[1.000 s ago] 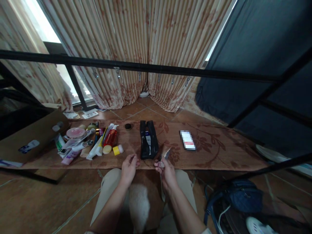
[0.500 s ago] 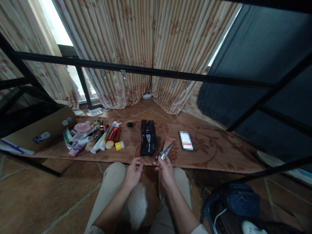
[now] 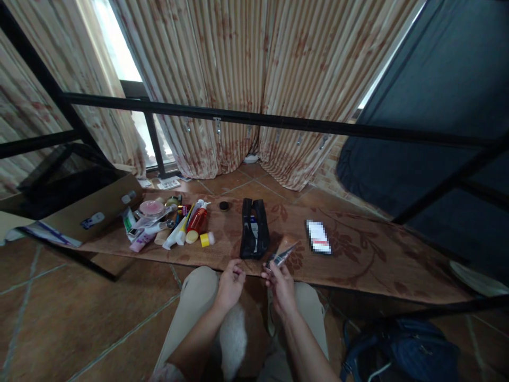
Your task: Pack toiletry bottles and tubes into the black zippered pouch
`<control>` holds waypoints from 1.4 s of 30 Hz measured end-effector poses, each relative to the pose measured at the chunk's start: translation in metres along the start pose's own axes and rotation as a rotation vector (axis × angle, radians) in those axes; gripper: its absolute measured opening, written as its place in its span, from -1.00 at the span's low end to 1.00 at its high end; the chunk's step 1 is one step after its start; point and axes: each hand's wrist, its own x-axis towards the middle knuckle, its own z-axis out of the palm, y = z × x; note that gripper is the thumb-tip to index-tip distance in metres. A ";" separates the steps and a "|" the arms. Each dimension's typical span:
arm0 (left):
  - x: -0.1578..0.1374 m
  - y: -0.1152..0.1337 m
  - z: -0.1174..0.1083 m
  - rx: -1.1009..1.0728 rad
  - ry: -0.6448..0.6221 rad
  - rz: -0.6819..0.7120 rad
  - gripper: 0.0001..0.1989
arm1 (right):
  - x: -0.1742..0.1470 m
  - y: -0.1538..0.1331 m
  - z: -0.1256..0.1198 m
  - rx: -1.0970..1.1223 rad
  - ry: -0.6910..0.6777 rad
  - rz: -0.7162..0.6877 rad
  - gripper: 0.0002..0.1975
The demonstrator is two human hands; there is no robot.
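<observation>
My right hand (image 3: 281,282) grips a small orange-and-silver tube (image 3: 283,252) by its lower end, its flat end pointing up and away over the brown patterned mat (image 3: 358,249). My left hand (image 3: 231,282) hovers just left of it with fingers curled, pinching something small that I cannot make out. An open black pouch (image 3: 253,235) lies on the mat directly beyond both hands.
A pile of tubes and bottles (image 3: 170,225) lies at the mat's left end beside a cardboard box (image 3: 85,215). A small dark cap (image 3: 224,206) and a phone (image 3: 318,237) rest on the mat. Black metal bars (image 3: 278,122) cross overhead. A blue bag (image 3: 401,353) sits at the lower right.
The view has tilted and shifted, so everything sits further right and lower in frame. My right hand raised the tube so its flat end points up; my left hand stayed close beside it.
</observation>
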 end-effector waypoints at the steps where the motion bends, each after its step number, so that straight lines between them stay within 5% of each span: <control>1: 0.000 0.000 0.000 0.002 0.003 -0.001 -0.70 | 0.000 0.001 0.000 -0.016 0.004 0.006 -0.50; 42: -0.002 0.001 0.001 0.027 0.014 0.020 -0.75 | -0.008 0.000 -0.001 0.074 -0.112 0.053 -0.70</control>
